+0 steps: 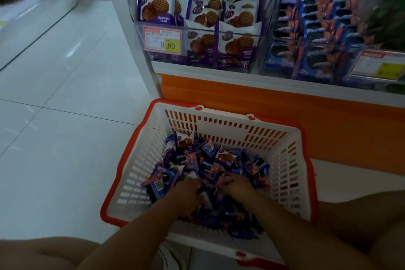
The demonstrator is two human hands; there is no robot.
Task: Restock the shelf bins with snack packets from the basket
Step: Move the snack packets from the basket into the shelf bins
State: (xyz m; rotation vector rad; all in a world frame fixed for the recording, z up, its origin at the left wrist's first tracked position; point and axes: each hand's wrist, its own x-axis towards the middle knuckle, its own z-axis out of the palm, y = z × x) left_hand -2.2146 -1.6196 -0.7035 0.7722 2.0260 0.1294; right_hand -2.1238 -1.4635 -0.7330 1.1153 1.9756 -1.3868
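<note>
1. Closest to us, the person's left knee (43, 252) and right knee (361, 215) show at the bottom. It looks like they are crouching.
2. The left hand (188, 190) and the right hand (236, 188) are side by side, pushed down into the pile near the middle of the basket. The fingers are hidden among the packets, so I cannot tell if either hand is holding one.
3. The basket (114, 182) is white with a red rim and sits on the tiled floor (65, 94). The snack packets (210, 160) cover its bottom in a messy heap of blue and purple ones. One waffle biscuit packet (185, 140) leans in the far left corner.
4. Just behind the basket is the orange shelf base (285, 112).
5. Above it, on the left, the clear waffle biscuit bin (197, 13) is packed nearly to the top. It has a price tag (162, 39) on its front edge.
6. To its right, the sandwich cookie bin (317, 28) holds rows of blue packets and also looks quite full.
7. I think the job is well along, because both bins look full. Many packets are still in the basket, so more trips are left.
</note>
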